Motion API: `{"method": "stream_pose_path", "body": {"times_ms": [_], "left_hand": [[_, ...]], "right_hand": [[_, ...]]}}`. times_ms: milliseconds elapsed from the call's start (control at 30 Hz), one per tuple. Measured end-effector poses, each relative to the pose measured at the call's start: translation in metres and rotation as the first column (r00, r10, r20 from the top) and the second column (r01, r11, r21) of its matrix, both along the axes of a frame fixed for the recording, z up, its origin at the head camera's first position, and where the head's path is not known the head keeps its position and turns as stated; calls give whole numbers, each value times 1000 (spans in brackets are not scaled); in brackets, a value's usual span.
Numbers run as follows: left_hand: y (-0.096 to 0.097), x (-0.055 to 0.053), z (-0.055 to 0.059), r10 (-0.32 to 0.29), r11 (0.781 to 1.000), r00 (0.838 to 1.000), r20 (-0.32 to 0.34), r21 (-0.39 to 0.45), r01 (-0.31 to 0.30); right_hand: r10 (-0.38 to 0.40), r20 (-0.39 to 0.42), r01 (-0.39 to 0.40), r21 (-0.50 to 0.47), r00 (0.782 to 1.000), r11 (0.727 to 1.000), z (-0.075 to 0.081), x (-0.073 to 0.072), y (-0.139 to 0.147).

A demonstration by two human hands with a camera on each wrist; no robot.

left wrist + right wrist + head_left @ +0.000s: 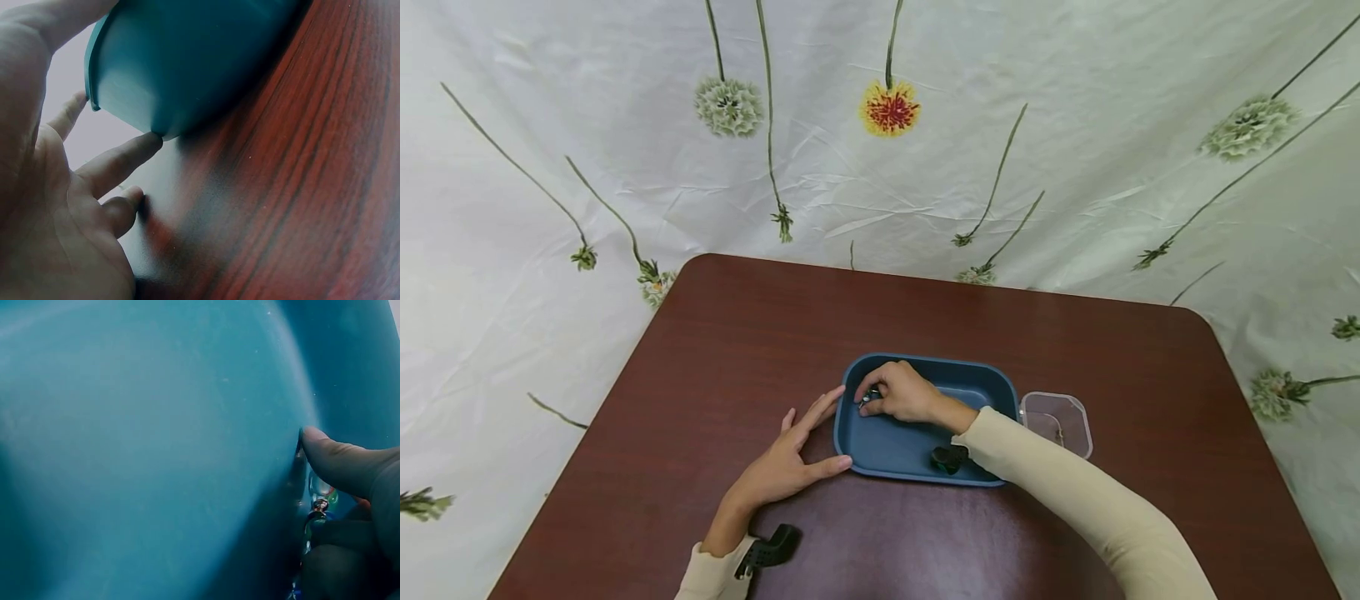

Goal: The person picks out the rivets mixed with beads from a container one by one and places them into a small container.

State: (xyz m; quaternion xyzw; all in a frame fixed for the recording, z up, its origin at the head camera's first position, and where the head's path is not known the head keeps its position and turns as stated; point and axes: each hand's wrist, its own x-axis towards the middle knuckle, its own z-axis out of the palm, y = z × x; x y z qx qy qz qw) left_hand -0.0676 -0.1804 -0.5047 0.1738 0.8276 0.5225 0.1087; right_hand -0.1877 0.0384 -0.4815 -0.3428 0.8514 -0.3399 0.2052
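A blue rectangular tray (891, 446) sits on the table. My left hand (784, 468) is spread at its left end, with the thumb at the near corner and fingertips against the side. In the left wrist view, straight fingers touch the outside of the tray wall (187, 62). My right hand (910, 393) reaches inside, near the left end. Between its thumb and curled fingers it holds small shiny glassy beads (320, 505), with clear, green and blue glints, low against the tray floor (137, 437). The curled fingers hide part of the beads.
Just right of the tray stands a small clear plastic container (1056, 417) with a thin, string-like item in it. The dark red-brown wooden table (760, 333) has a flower-printed white cloth (820, 167) behind it. A black wrist device (772, 548) is on the left wrist.
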Motion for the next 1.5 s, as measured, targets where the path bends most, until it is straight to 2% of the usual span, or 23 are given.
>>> {"method": "stream_pose_path", "body": {"times_ms": [400, 800, 1500], "left_hand": [[-1, 0, 1, 1, 1000, 1000, -3, 1, -1], [-1, 0, 0, -1, 1000, 1000, 1, 1, 1], [0, 1, 1, 0, 1000, 1000, 4, 5, 0]], "right_hand": [[53, -21, -52, 13, 998, 999, -2, 0, 0], [84, -26, -85, -17, 996, 996, -3, 0, 1], [119, -38, -120, -28, 992, 992, 8, -5, 5]]}}
